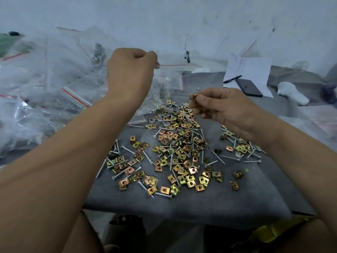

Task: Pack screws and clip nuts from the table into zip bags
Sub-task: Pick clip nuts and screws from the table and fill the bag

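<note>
A heap of gold clip nuts [179, 157] mixed with silver screws [163, 194] and grey washers lies on the grey cloth-covered table [209, 201]. My left hand [130, 72] is raised above the far side of the heap and pinches the red-striped rim of a clear zip bag [169, 77], which hangs open to the right of it. My right hand [224, 108] hovers over the heap's far right and pinches one gold clip nut [194, 96] at its fingertips, just below and right of the bag's mouth.
Filled clear zip bags [45, 92] are piled at the left. A white paper [249, 70] with a pen [232, 79] and a dark phone [249, 87] lies at the back right, beside a white object [291, 93]. A smaller scatter of nuts and screws [240, 148] lies under my right wrist.
</note>
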The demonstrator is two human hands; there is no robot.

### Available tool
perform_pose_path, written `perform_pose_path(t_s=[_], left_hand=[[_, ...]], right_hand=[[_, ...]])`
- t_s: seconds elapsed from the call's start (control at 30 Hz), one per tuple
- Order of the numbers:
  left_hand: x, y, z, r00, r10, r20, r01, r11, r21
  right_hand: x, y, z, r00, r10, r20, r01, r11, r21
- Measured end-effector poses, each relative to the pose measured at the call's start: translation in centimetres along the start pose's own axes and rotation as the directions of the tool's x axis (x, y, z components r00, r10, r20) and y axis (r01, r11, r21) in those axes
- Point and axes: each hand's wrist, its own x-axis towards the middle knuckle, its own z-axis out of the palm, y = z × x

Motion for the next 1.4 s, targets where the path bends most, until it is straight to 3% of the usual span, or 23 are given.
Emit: perform_pose_path(t_s=[0.13,0.3,0.37,0.47,0.6,0.73,0.97,1.2,1.27,1.33,1.4], left_hand=[[-0.2,0.0,0.3,0.999,0.022,0.036,-0.022,1.0,-0.002],[-0.3,-0.3,0.5,0.998,0.031,0.062,-0.032,0.999,0.013],[-0.3,-0.2,0.4,0.997,0.03,0.069,-0.03,1.0,0.006],[-0.1,-0.1,0.3,0.997,0.025,0.07,-0.026,1.0,0.006],[-0.2,0.0,0.4,0.997,0.012,0.071,-0.013,1.0,0.006],[-0.4,0.1,0.6,0.997,0.014,0.077,-0.016,1.0,0.024],[-0.6,0.1,0.8,0.997,-0.001,0.074,0.0,1.0,0.013],[-0.6,-0.2,0.6,0.996,0.006,0.09,-0.007,1.0,0.007],[-0.6,-0.3,0.5,0.996,0.009,0.091,-0.01,1.0,0.011],[-0.6,-0.3,0.4,0.996,0.006,0.092,-0.007,1.0,0.01],[-0.5,-0.3,0.4,0.996,0.002,0.092,-0.003,1.0,0.008]], right_hand=[[-0.5,-0.7,-0.2,0.995,-0.052,0.085,0.032,0.976,0.217],[-1.1,-1.5,-0.5,0.987,-0.086,0.135,0.042,0.953,0.299],[-1.1,-1.5,-0.6,0.993,-0.087,0.082,0.071,0.981,0.182],[-1.0,-0.8,-0.8,0.992,-0.106,-0.07,0.091,0.976,-0.199],[-0.1,0.9,-0.6,0.983,-0.15,-0.106,0.072,0.845,-0.53],[0.9,2.0,0.4,0.975,-0.213,-0.061,0.075,0.579,-0.812],[1.1,2.0,2.3,0.981,-0.191,0.031,0.097,0.347,-0.933],[1.6,0.7,4.1,0.999,-0.043,-0.017,-0.013,0.088,-0.996],[1.7,0.5,4.4,1.0,-0.005,-0.019,-0.019,0.071,-0.997],[1.4,0.7,3.8,0.998,-0.067,0.004,0.012,0.119,-0.993],[0.9,0.8,2.7,0.99,-0.136,-0.047,-0.002,0.31,-0.951]])
